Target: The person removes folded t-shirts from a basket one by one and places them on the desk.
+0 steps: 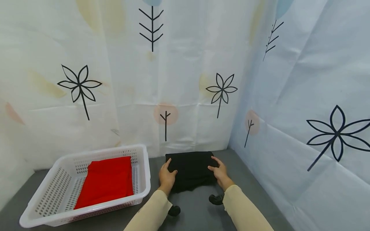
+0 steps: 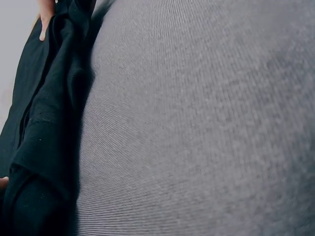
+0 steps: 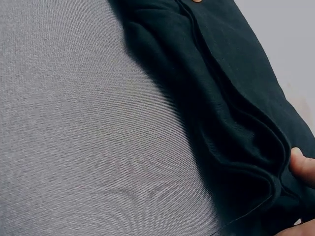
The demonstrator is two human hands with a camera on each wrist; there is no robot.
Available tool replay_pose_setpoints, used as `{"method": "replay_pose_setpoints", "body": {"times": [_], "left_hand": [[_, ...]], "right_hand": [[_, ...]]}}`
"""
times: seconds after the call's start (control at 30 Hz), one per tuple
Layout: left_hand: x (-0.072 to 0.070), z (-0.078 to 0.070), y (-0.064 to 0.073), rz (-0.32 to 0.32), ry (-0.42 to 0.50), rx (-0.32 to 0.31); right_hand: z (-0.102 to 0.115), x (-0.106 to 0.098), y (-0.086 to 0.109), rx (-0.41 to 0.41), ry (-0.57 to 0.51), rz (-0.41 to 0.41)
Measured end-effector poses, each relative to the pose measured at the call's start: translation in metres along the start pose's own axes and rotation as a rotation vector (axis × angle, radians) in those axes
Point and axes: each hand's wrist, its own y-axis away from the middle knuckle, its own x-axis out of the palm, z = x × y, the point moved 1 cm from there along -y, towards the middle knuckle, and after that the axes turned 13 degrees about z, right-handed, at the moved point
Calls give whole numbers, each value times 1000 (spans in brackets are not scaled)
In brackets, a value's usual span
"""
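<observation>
A folded black cloth lies on the grey surface near the back curtain, between both hands. My left hand grips its left edge, thumb on the near face. At the opposite edge my right hand holds it the same way. In the right wrist view, the right thumb presses on the cloth, whose layers show as loose folds along the near side. The left wrist view shows the same layered cloth, with only a bit of the left thumb at the frame's edge.
A white perforated basket stands at left, holding a folded red cloth. Patterned white curtains rise behind and at the right of the grey surface. Dark rounded pieces show beneath both wrists.
</observation>
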Motion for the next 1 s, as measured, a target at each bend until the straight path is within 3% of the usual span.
{"method": "replay_pose_setpoints", "body": {"times": [0.4, 0.73, 0.83, 1.0], "left_hand": [[3, 2, 3, 16, -144, -71], [2, -7, 7, 30, -344, -152], [0, -9, 6, 42, -318, -163], [4, -15, 10, 23, -199, -209]], "right_hand": [[-9, -3, 2, 14, 197, 7], [-1, 5, 9, 4, 383, -14], [3, 6, 9, -22, 428, 6], [4, 5, 13, 1, 430, 62]]}}
